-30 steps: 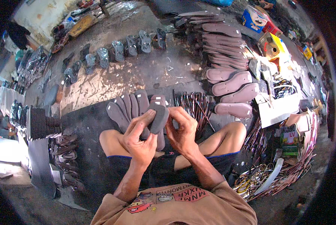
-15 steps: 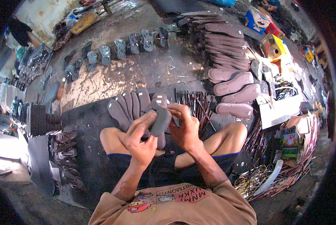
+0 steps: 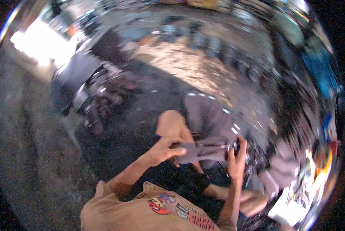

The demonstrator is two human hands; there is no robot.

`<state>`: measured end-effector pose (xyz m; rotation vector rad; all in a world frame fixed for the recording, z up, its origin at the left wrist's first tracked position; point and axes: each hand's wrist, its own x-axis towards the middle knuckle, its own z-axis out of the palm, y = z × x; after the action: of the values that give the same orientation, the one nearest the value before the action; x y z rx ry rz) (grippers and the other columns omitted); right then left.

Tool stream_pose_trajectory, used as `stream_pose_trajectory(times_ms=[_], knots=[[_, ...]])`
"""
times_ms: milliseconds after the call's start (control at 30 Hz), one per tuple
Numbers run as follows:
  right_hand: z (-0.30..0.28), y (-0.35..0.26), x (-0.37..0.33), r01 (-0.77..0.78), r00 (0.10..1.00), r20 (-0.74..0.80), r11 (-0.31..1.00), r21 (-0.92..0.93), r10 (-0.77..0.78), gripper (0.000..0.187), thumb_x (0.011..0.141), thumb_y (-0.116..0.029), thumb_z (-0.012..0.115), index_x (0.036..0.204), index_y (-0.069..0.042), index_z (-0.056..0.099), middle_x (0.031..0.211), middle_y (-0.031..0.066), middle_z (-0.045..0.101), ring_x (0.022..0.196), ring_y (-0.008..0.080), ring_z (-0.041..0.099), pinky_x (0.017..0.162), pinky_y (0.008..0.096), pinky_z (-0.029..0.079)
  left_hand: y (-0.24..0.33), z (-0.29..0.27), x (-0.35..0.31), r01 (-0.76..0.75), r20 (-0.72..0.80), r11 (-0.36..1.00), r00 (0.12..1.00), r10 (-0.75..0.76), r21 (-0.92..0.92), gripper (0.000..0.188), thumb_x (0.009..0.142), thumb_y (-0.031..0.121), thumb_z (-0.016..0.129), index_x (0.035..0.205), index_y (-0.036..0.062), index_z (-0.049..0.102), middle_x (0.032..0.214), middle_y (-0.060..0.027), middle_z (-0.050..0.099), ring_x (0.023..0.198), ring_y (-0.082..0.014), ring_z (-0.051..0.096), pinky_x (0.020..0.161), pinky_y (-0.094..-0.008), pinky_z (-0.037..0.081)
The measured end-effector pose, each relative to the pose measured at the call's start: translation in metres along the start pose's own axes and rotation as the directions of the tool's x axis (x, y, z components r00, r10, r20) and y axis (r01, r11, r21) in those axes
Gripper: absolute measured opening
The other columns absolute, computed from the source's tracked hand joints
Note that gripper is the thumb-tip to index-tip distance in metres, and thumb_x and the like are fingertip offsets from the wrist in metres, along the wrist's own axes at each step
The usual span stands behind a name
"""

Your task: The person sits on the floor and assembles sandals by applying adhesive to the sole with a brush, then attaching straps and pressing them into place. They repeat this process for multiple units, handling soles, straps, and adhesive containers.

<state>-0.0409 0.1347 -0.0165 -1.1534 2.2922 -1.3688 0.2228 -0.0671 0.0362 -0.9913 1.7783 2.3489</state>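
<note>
Held level across my lap is a greyish-brown sandal (image 3: 207, 153), with what look like strap pieces along its right half. My left hand (image 3: 165, 150) grips its left end, thumb on top and fingers underneath. At the other end my right hand (image 3: 237, 159) pinches the edge between thumb and fingers, though blur softens the contact. Beyond the sandal, several brown soles (image 3: 205, 111) lie fanned out on the dark mat (image 3: 141, 115), small white tags at their far ends.
A heap of dark footwear (image 3: 107, 88) sits at the left by a grey sheet (image 3: 74, 79). Blurred sandals (image 3: 211, 46) stand in a row at the back. Loose soles (image 3: 282, 165) and a white sheet (image 3: 289, 211) lie to the right.
The view has swung left and blurred. The sandal has gone from tilted up between both hands to lying sideways, and my hands have moved apart to its two ends.
</note>
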Motion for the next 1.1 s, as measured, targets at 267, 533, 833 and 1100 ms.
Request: stream_pose_trajectory(times_ms=[267, 533, 833, 1100], knots=[[-0.045, 0.176, 0.033, -0.334, 0.935, -0.194, 0.554, -0.763, 0.297, 0.029, 0.091, -0.026, 0.081, 0.105, 0.0, 0.078, 0.103, 0.0237, 0.078, 0.091, 0.0417, 0.077, 0.083, 0.05, 0.061, -0.098, -0.244, -0.077, -0.763, -0.994, 0.64, 0.104, -0.015, -0.089, 0.036, 0.102, 0.009, 0.074, 0.13, 0.0003, 0.054, 0.118, -0.0116, 0.067, 0.101, -0.0295, 0.074, 0.087, -0.0497, 0.071], [-0.075, 0.156, 0.022, -0.462, 0.883, -0.312, 0.765, -0.448, 0.351, 0.042, 0.082, -0.035, 0.089, 0.1, 0.002, 0.079, 0.091, 0.0213, 0.079, 0.08, 0.0352, 0.077, 0.08, 0.0471, 0.059, -0.104, -0.304, -0.009, -0.906, -0.889, 0.207, 0.281, -0.36, -0.37, 0.064, 0.11, 0.028, 0.062, 0.16, -0.0025, 0.035, 0.161, -0.0305, 0.041, 0.137, -0.0458, 0.057, 0.108, -0.0646, 0.059], [-0.075, 0.094, 0.011, -0.483, 0.842, -0.365, 0.857, -0.18, 0.397, 0.032, 0.096, -0.032, 0.078, 0.109, -0.003, 0.083, 0.098, 0.0201, 0.08, 0.086, 0.0307, 0.079, 0.081, 0.0414, 0.06, 0.018, -0.072, 0.109, -0.53, -0.53, 0.831, 0.759, 0.378, -0.166, 0.036, 0.105, 0.017, 0.069, 0.137, 0.0023, 0.064, 0.125, -0.0117, 0.072, 0.117, -0.0226, 0.07, 0.101, -0.0395, 0.059], [-0.101, 0.013, -0.009, -0.173, 0.95, -0.199, 0.938, 0.302, 0.239, 0.021, 0.095, -0.016, 0.086, 0.105, 0.001, 0.078, 0.093, 0.0043, 0.079, 0.087, 0.0086, 0.07, 0.079, 0.0263, 0.058, 0.077, 0.177, 0.153, -0.546, 0.282, 0.834, 0.815, 0.506, 0.08, 0.036, 0.102, 0.015, 0.076, 0.136, 0.003, 0.071, 0.11, -0.0046, 0.076, 0.087, -0.0083, 0.067, 0.072, -0.0247, 0.053]])
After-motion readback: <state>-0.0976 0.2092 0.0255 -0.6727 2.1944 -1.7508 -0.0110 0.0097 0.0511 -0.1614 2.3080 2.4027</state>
